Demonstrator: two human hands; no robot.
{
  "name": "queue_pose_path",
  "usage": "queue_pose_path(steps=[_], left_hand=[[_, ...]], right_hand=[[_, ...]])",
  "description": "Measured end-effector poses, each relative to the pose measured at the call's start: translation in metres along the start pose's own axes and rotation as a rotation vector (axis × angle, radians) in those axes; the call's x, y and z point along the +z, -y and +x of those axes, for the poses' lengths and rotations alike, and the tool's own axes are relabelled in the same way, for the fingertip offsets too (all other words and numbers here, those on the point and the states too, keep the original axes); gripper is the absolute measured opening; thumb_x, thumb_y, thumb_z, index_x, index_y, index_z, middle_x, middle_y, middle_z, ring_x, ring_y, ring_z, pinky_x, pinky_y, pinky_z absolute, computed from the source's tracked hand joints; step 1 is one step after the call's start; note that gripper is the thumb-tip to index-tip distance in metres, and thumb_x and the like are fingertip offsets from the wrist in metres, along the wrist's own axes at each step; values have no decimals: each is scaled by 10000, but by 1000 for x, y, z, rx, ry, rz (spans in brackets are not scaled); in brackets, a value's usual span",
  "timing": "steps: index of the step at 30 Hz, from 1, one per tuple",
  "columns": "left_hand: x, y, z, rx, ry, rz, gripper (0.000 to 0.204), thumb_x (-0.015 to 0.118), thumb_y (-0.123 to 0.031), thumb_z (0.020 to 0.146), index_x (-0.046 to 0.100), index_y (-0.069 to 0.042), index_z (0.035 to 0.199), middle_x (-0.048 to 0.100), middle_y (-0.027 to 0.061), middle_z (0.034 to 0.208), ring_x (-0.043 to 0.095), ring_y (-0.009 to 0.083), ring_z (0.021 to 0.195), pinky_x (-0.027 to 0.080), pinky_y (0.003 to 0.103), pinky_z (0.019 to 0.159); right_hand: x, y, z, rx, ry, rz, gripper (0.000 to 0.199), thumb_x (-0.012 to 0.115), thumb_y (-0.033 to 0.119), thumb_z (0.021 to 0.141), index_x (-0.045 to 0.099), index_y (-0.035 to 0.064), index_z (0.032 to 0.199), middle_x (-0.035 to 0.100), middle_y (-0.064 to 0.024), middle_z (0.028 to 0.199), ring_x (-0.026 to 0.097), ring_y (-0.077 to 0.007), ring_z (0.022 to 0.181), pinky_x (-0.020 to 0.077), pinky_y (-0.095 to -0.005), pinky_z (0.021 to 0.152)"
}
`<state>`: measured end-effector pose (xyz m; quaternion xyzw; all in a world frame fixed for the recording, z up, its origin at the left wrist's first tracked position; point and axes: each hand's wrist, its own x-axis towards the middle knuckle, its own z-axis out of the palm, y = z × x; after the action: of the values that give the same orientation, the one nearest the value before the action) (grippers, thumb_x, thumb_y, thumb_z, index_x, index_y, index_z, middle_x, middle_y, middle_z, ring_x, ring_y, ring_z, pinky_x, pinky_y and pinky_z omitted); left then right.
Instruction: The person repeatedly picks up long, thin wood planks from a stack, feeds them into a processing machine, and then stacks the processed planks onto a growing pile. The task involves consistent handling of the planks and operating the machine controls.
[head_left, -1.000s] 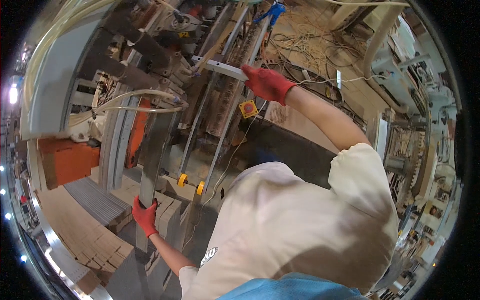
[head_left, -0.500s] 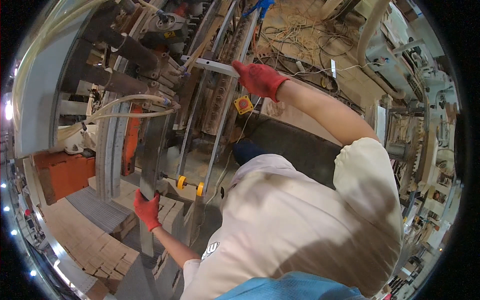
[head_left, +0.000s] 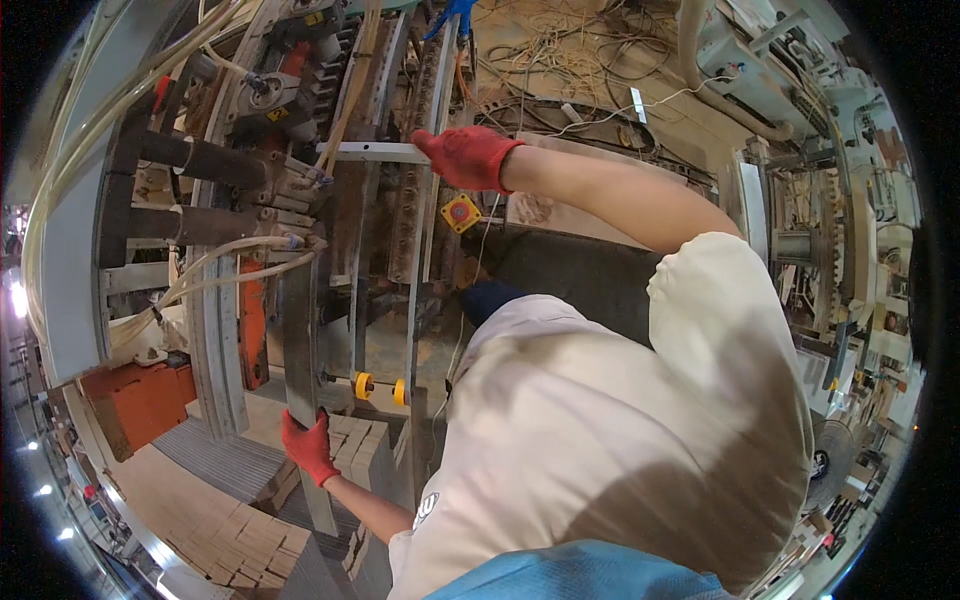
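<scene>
My right hand [head_left: 467, 160], in a red glove, is closed round the near end of a pale, straight bar [head_left: 375, 152] with small holes. The bar lies crosswise over the long metal rails of a machine, its far end by some hose fittings. Lower on the left, my left hand [head_left: 310, 447], also gloved in red, grips a long flat grey metal bar [head_left: 300, 350]. That bar runs from below the hoses down past the stacked boards. Its fingers are partly hidden behind the metal. Two yellow rollers [head_left: 364, 385] sit just right of it.
Stacks of brown boards [head_left: 190, 490] stand at lower left, near an orange machine part [head_left: 140, 400]. Clear hoses [head_left: 225, 250] hang over the machine. A yellow switch box with a red button [head_left: 461, 213] is below my right hand. Tangled cables [head_left: 600, 60] cover the floor beyond.
The view has turned a little, so the machine and both hands appear lower, with the upper part shifted left. Both hands keep their grips; the pale bar stays across the rails.
</scene>
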<state>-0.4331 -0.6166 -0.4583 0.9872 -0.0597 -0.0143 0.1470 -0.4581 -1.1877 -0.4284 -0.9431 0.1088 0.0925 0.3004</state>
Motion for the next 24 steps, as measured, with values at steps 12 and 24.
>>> queue_pose_path(steps=[12, 24], left_hand=[[3, 5, -3, -46, 0, 49, 491, 847, -321, 751, 657, -82, 1135, 736, 155, 1024, 694, 373, 960, 522, 474, 789], [-5, -17, -2, 6, -40, 8, 415, 838, -293, 734, 638, -57, 1010, 739, 191, 942, 703, 414, 907, 535, 477, 755]], right_hand=[[-17, 21, -7, 240, 125, 205, 275, 514, 304, 1042, 548, 100, 1223, 717, -183, 925, 702, -416, 879, 526, -522, 756], [7, -6, 2, -74, -87, -103, 285, 487, 184, 1037, 513, 58, 1291, 700, -173, 852, 705, -414, 804, 534, -530, 686]])
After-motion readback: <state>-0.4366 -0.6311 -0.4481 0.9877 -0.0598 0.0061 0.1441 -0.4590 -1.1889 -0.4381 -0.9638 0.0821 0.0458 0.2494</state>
